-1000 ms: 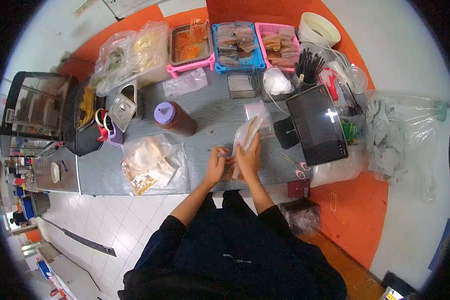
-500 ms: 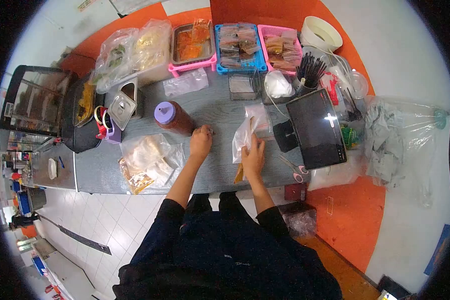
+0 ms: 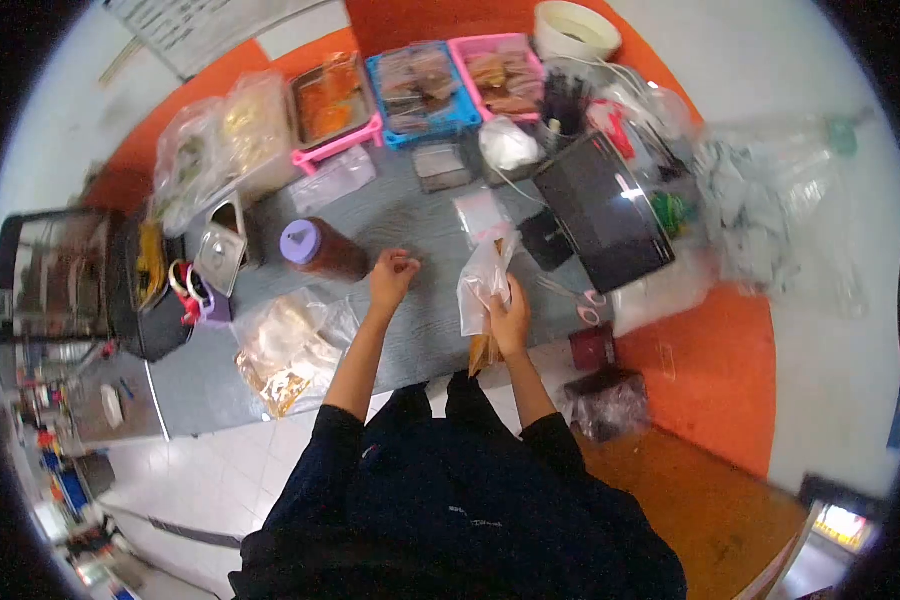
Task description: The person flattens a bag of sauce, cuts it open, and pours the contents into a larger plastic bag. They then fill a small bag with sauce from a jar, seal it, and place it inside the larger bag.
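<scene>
My right hand [image 3: 511, 318] is closed on the side of a clear plastic bag [image 3: 478, 295]. Brown contents show in the bag's lower end, which hangs near the table's front edge. Just right of a brown squeeze bottle [image 3: 332, 255] with a purple cap is my left hand [image 3: 394, 280]. Its fingers are curled in toward the thumb, and whatever they may hold is too small to make out. Flat on the table beyond the bag lies a small clear packet [image 3: 481, 216]. More plastic bags [image 3: 295, 335], some with brown contents, lie left of my left forearm.
A tablet [image 3: 605, 212] on a stand and pink-handled scissors [image 3: 591, 308] are to the right. Along the back stand a metal tray [image 3: 298, 118], a blue basket [image 3: 383, 130] and a pink basket [image 3: 460, 62] of packets. A metal container [image 3: 220, 250] is at left.
The whole view has swung and blurred slightly. My right hand has drawn the bag a little toward me. My left hand stays beside the bottle, its fingers turned a bit upward.
</scene>
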Motion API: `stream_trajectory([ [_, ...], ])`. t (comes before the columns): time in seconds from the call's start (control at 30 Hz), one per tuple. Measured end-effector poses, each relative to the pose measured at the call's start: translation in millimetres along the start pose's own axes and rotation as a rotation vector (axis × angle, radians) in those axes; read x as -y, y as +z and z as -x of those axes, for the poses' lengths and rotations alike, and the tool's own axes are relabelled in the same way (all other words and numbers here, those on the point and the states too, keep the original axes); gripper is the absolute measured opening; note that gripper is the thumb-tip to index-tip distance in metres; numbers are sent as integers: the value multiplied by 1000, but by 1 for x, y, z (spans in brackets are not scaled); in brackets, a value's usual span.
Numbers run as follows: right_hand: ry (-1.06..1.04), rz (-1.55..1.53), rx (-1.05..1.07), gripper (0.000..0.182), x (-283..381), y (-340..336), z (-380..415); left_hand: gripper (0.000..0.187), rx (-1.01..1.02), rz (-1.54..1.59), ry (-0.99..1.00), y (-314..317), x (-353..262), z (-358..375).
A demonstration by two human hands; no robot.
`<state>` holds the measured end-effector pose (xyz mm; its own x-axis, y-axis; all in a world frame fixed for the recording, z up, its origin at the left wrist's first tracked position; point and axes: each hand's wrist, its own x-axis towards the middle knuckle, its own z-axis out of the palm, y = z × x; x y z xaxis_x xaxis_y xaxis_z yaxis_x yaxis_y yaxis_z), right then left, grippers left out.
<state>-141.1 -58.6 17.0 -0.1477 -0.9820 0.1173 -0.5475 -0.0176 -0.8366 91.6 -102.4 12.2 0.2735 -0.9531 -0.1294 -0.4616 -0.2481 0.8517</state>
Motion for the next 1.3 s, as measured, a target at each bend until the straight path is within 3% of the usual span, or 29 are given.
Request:
stream_trajectory([
  [0.07, 122, -255, -72, 42, -10, -3, 14, 38, 279, 545, -56, 6, -26, 22],
  [0.17, 261, -426, -144, 41, -5, -17, 43, 36, 538, 583, -84, 25, -62, 65],
  [0.2, 275, -417, -203, 41, 3, -27, 54, 36, 597, 574, -67, 30, -67, 76],
  [0.27, 482, -725, -233, 41, 30, -49, 81, 34, 656, 499, 54, 41, -75, 96],
  [0.33, 386, -727, -363, 40, 14, -51, 114, 35, 722, 406, 113, 50, -89, 116],
  [0.4, 411, -740, -427, 45, 12, -63, 147, 35, 700, 205, 381, 62, -95, 141],
  [0.53, 370, -723, -667, 50, 14, -88, 203, 37, 855, 117, 480, 85, -123, 199],
  [0.6, 410, -863, -734, 54, 15, -108, 231, 37, 908, 193, 659, 110, -122, 226],
  [0.7, 508, -1118, -866, 54, 1, -133, 270, 37, 1004, 96, 747, 141, -133, 272],
  [0.83, 511, -1134, -993, 62, -75, -142, 318, 34, 1117, -67, 714, 214, -119, 321],
  [0.9, 639, -1074, -1058, 77, -112, -157, 324, 33, 1173, -125, 785, 252, -112, 344],
  [0.93, 635, -1076, -1058, 77, -149, -157, 330, 32, 1225, -194, 837, 269, -112, 356],
  [1.0, 697, -1125, -1151, 60, -224, -145, 340, 32, 1261, -302, 865, 291, -120, 383],
  [1.03, 815, -1278, -1214, 52, -185, -186, 326, 32, 1298, -405, 885, 301, -123, 395],
  [1.17, 813, -1231, -1152, 68, -274, -201, 343, 38, 1303, -209, 860, 378, -86, 416],
  [1.23, 797, -1188, -1095, 79, -311, -210, 347, 47, 1420, -251, 555, 395, -97, 423],
  [1.27, 802, -1194, -1073, 79, -325, -218, 349, 47, 1403, -254, 543, 408, -93, 425],
  [1.3, 801, -1176, -1035, 65, -337, -229, 349, 60, 1323, -260, 911, 428, -70, 423],
])
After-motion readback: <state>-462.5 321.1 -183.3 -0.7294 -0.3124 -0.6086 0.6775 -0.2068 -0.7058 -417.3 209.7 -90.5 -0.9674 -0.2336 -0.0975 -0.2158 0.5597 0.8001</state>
